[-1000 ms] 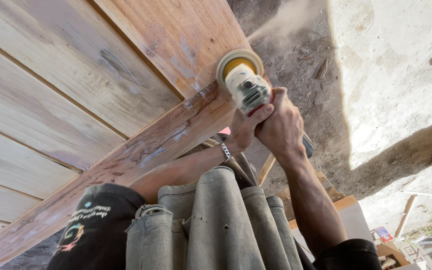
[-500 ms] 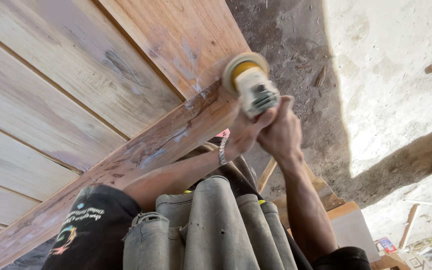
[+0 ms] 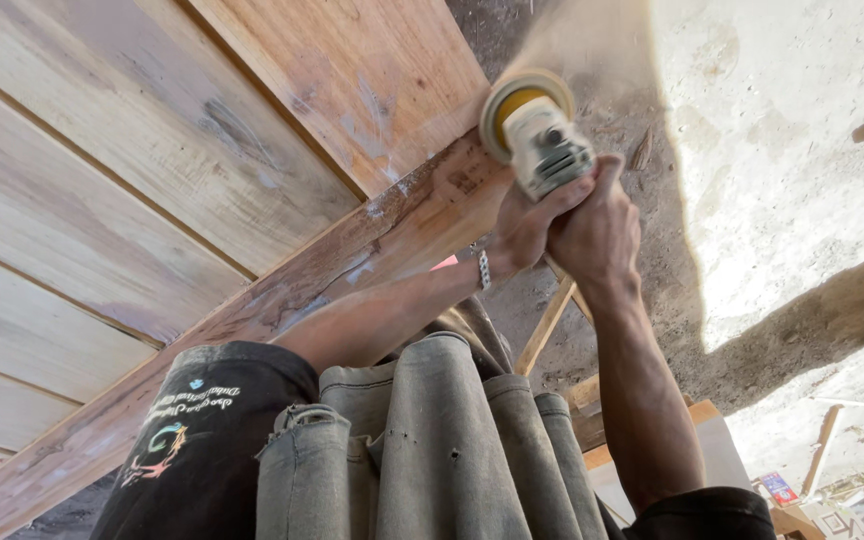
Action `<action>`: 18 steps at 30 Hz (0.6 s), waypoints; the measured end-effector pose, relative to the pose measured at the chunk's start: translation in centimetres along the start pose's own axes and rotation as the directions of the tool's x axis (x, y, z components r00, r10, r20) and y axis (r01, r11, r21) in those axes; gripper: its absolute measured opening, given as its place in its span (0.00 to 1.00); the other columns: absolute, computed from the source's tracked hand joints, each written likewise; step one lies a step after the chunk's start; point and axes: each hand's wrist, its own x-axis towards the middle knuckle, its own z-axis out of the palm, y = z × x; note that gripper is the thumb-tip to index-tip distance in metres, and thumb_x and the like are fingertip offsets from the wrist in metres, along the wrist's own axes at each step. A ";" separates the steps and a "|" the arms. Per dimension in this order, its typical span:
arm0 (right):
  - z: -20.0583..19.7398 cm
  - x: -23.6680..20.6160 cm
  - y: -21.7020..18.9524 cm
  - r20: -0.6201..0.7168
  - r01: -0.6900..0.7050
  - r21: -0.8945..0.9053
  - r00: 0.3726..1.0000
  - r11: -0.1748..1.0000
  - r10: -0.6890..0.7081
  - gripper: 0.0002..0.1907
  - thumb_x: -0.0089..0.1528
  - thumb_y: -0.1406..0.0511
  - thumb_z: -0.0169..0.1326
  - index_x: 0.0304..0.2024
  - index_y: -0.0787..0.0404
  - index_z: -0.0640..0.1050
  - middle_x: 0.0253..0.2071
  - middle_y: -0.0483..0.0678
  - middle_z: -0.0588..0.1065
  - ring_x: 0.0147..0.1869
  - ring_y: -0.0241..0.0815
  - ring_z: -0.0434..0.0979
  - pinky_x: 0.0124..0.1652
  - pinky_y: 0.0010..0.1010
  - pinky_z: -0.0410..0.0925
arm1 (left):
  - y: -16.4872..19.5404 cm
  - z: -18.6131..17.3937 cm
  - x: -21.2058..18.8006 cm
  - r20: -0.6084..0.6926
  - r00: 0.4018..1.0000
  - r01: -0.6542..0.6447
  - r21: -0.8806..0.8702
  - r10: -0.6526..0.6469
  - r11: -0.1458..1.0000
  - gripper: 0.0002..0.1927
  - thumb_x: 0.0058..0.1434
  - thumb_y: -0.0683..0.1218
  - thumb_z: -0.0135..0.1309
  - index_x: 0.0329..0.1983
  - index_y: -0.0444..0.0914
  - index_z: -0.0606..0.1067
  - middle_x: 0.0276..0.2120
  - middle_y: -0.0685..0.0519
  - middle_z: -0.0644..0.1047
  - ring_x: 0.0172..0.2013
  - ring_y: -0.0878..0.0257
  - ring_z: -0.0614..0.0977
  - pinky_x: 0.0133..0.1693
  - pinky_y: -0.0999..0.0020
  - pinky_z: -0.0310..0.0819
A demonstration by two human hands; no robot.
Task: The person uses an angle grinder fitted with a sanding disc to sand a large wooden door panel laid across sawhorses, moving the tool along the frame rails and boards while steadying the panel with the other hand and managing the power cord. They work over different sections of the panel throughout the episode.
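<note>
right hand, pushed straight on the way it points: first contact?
The right hand points up the grey angle grinder it grips, so only the grinder's yellow disc lies ahead, then dusty concrete floor; depth is unclear.

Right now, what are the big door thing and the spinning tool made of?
The door looks like bare wood: pale planks with grain, grey smears and no shine. The grinder seems to have a grey metal head and a yellow disc, probably a sanding pad. Both hands, left hand and right hand, hold it.
</note>
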 end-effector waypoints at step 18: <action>3.4 -1.7 -3.4 0.076 0.251 -0.005 0.965 0.968 -0.249 0.22 0.63 0.65 0.58 0.49 0.73 0.64 0.33 0.63 0.76 0.30 0.58 0.80 0.28 0.44 0.75 | 1.1 -4.1 -5.6 -0.245 0.967 -0.056 0.057 0.069 0.997 0.21 0.70 0.51 0.55 0.59 0.33 0.75 0.53 0.49 0.78 0.54 0.63 0.78 0.57 0.66 0.74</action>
